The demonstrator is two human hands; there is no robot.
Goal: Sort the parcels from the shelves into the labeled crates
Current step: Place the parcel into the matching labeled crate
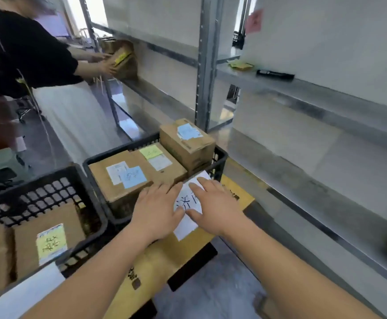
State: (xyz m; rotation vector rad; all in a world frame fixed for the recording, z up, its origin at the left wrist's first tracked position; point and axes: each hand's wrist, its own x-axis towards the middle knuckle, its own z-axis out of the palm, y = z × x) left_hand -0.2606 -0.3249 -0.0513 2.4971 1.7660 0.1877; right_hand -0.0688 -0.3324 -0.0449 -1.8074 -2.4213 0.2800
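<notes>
At the far left a second person in a black top (33,47) reaches toward the shelving with both hands on a brown parcel (123,59) bearing a yellow label; motion blur smears its details. Below, the left black crate (49,187) holds a cardboard box with a yellow-green note (51,242), its handwriting too blurred to read; the crate's near edge is cut off by a white sheet at the frame's bottom. The middle black crate (220,157) is packed with boxes: one with a blue note (123,178), one with a green note (158,157), and a smaller box (187,141) stacked higher at the back.

The wearer's left hand (158,208) lies flat, fingers spread, across the near rim of that crate, gripping nothing. The right hand (217,203) is likewise open and flat, pressing on a white paper label (187,203) with dark handwritten characters, partly hidden under both hands. The label lies on a yellowish carton (164,256), whose lower end leaves the frame.

To the right stands grey metal shelving (314,95); on one shelf lie yellow notes (240,65) and a dark object (275,74) that is hard to identify.
</notes>
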